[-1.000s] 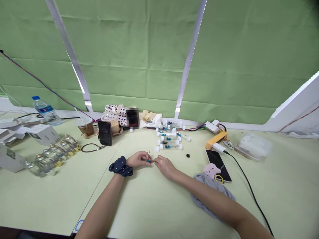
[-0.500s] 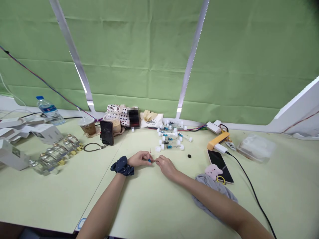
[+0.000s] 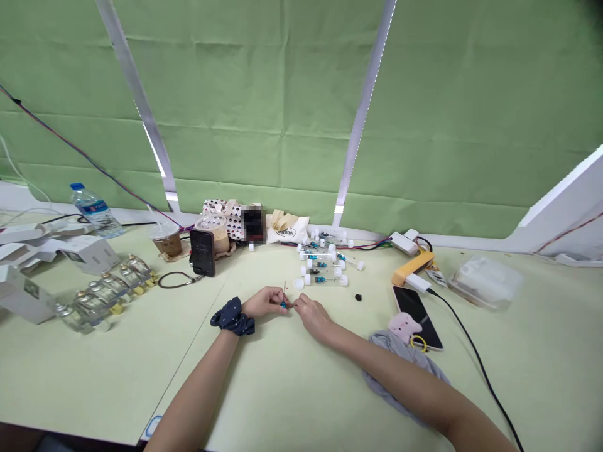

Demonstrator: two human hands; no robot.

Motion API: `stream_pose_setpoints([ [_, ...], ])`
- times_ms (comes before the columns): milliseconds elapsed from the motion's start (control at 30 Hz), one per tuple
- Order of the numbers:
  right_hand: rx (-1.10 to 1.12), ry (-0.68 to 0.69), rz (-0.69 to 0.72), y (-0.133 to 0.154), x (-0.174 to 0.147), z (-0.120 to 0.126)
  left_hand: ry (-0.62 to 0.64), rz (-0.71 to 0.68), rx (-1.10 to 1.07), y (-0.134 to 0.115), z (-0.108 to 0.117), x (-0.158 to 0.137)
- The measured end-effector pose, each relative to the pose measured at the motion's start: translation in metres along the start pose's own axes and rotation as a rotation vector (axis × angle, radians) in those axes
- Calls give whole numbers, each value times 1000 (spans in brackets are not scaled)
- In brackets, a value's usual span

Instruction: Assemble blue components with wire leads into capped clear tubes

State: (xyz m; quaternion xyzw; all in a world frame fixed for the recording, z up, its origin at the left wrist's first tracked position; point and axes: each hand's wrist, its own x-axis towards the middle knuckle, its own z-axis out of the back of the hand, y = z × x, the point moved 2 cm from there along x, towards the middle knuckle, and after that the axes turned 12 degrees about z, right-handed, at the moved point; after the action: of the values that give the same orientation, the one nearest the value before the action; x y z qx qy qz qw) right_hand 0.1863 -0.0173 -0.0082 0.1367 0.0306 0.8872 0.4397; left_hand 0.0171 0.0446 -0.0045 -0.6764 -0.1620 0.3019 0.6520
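Observation:
My left hand point(image 3: 266, 301), with a dark dotted scrunchie point(image 3: 233, 316) round its wrist, pinches a small blue bead-like piece point(image 3: 283, 304). A thin, dark reddish stem or thread rises from that piece. Close beside it, my right hand point(image 3: 312, 315) has thumb and fingertips pressed together; whatever they hold is too small to make out. Both hands rest low over the table, fingertips nearly touching. Just beyond them lie several clear tubes point(image 3: 325, 280) with white caps and blue and dark pieces inside. A loose white cap point(image 3: 298, 284) sits near my right hand.
Right of the hands are a small black piece point(image 3: 358, 297), a phone point(image 3: 411, 306), a grey cloth point(image 3: 389, 358) and a black cable point(image 3: 471, 351). Leftward stand a black phone point(image 3: 203, 252), drink cups point(image 3: 167, 240), several glass bottles point(image 3: 101, 292) and white boxes point(image 3: 89, 253).

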Motion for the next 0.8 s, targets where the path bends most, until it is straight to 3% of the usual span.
stream_pose_setpoints([
  [133,-83,61,24,1,7,0,-27,2,-10,1,0,2],
  [433,-40,101,-62,-9,20,-5,-81,9,8,4,1,3],
  [567,60,57,-68,-14,20,-4,-115,1,38,0,-3,3],
  [800,130,-1,-110,-11,16,-4,-282,-26,98,-6,-11,6],
])
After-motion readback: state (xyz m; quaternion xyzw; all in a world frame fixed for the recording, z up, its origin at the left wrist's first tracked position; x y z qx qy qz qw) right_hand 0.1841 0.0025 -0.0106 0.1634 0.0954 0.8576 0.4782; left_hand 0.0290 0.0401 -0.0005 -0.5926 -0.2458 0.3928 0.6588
